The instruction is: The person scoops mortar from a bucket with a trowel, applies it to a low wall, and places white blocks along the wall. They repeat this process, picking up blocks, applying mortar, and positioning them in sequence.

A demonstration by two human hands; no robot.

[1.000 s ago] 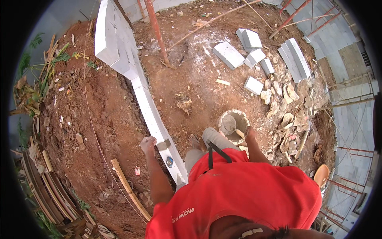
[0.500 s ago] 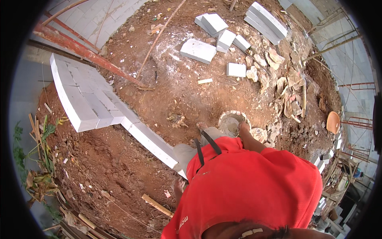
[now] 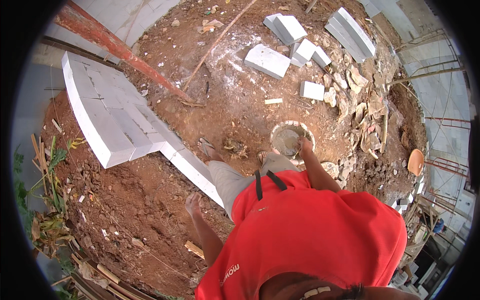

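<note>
My right hand (image 3: 306,147) is closed on what looks like a tool handle, reaching into a round bucket (image 3: 274,134) that holds grey wet mix; the tool's head is hard to make out. My left hand (image 3: 194,204) hangs over the dirt just left of the low course of white blocks (image 3: 186,168), holding nothing, fingers loosely apart. That course runs up to a taller section of block wall (image 3: 110,117). I stand just right of it in sandals, legs bent slightly, the bucket by my right foot.
Loose white blocks (image 3: 266,61) lie at the top, with rubble and crumpled paper sacks (image 3: 362,115) to the right. A red post (image 3: 117,50) and thin pole (image 3: 220,42) slant over the dirt. An orange basin (image 3: 416,161) stands far right; planks (image 3: 110,275) lie lower left.
The view has swung, bringing the wall lower and flatter. My left hand has left the top of the low block course for its outer side. My right hand stays at the bucket.
</note>
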